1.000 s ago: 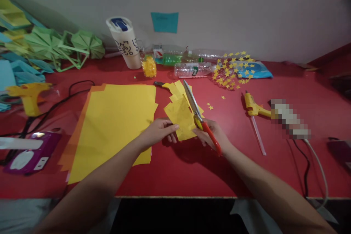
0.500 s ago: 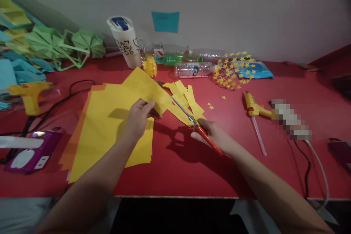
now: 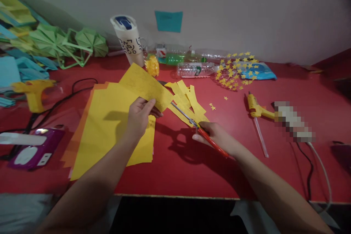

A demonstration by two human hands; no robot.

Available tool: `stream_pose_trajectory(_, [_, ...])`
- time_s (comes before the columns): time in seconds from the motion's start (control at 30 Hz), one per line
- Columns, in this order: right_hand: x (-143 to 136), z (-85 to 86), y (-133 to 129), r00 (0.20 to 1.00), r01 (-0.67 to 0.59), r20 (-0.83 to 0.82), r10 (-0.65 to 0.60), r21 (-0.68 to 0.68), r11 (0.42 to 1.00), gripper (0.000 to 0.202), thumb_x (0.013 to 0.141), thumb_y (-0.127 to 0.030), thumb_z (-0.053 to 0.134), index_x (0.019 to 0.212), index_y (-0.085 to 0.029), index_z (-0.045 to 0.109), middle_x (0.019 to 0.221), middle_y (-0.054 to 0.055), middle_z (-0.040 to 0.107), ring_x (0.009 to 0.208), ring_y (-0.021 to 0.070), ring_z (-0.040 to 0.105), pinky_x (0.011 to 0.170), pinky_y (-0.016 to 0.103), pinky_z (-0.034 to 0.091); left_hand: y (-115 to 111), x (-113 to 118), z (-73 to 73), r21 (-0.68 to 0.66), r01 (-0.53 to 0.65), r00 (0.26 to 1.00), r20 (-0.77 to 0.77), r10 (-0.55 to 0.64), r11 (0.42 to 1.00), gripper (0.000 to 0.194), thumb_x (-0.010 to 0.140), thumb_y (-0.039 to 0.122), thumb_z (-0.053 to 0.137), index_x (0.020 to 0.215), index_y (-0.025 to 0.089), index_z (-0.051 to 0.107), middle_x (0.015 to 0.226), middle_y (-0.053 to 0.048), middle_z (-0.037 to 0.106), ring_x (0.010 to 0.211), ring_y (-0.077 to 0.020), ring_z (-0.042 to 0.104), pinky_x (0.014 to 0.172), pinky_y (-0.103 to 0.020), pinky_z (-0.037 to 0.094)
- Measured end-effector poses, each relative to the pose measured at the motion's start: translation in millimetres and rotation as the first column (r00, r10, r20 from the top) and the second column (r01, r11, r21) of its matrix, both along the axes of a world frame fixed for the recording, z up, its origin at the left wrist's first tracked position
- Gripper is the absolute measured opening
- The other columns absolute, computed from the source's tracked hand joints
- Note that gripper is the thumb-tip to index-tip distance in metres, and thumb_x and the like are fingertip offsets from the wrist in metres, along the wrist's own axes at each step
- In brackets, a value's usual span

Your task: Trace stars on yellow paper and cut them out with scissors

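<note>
My left hand (image 3: 142,115) pinches a yellow sheet of paper (image 3: 145,86) along its lower edge and holds it tilted above the table. Faint lines show on that sheet. Closed around the red handles of a pair of scissors (image 3: 210,137) is my right hand (image 3: 218,137). The blades point up and left, their tip right beside the sheet's right corner; whether they touch it I cannot tell. Yellow paper strips (image 3: 189,98) lie behind the blades. Beneath my left hand rests a stack of yellow sheets (image 3: 109,117), with orange sheets under it.
Small yellow stars (image 3: 212,106) and a star-covered clear piece (image 3: 237,71) are to the right. A yellow glue gun (image 3: 255,106) lies near a power strip; another glue gun (image 3: 34,91) is left. A tumbler (image 3: 128,40) and plastic bottles (image 3: 196,69) stand or lie along the wall.
The sheet's right corner and the scissor blades have come slightly apart. The sheet has tilted a little in my left hand. The whole view has shifted slightly.
</note>
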State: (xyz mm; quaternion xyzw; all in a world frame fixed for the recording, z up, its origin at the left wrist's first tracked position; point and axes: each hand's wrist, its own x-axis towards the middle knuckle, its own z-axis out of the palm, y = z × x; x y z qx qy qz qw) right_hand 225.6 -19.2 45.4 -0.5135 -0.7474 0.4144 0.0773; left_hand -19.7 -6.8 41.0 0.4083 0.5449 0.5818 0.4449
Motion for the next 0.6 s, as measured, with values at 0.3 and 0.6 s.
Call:
stream_pose_trajectory(0.3, [-0.7, 0.9, 0.1, 1.000, -0.010, -0.008, 0.010, -0.028, 1.000, 0.062, 0.070, -0.082, 0.055, 0.064, -0.023, 0.035, 0.058, -0.006, 0.034, 0.055, 0.0107, 0.028, 0.051, 0.026, 0.029, 1.4, -2.3, -0.4, -0.009, -0.052, 0.999, -0.014, 0.052, 0.999, 0.018, 0.078, 0.033, 0.061, 0.072, 0.020, 0.050, 0.046, 0.005, 0.058, 0.049, -0.0169, 0.067, 0.049, -0.026, 0.053])
stream_pose_trajectory(0.6, [0.1, 1.7, 0.7, 0.997, -0.035, -0.077, 0.029, -0.077, 0.996, 0.062, 0.070, -0.082, 0.055, 0.065, -0.022, 0.039, 0.060, -0.005, 0.035, 0.056, 0.0111, 0.031, 0.053, 0.026, 0.029, -5.0, 5.0, -1.4, -0.043, 0.093, 0.996, 0.003, -0.093, 0.995, 0.019, 0.076, 0.034, 0.064, 0.073, 0.019, 0.053, 0.047, 0.003, 0.060, 0.047, -0.0164, 0.065, 0.048, -0.026, 0.052])
